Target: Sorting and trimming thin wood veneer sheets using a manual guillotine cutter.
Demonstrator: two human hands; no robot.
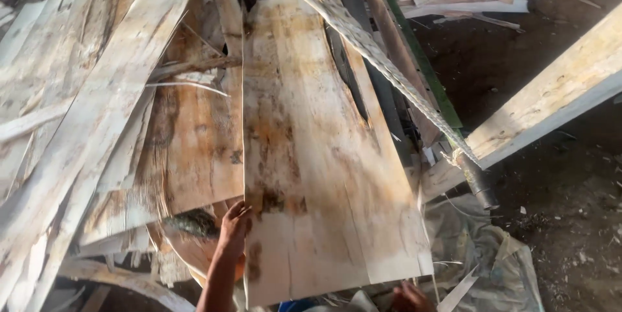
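Head view: left hand (pixel 233 224) gripping left edge of large stained veneer sheet (pixel 317 156), lying atop heap of veneer strips (pixel 91 124). Right hand (pixel 409 298) at sheet's lower edge, mostly cut off; grip impossible to tell. Wooden beam (pixel 551 101) to right.

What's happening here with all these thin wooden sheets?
A person is handling a large, stained sheet of wood veneer. The left hand grips its left edge, and the right hand, only partly in view, is at its bottom edge. The sheet lies tilted over a messy pile of veneer strips. To its right run a metal roller and a thick wooden plank, with a crumpled sack on the dirt floor below.
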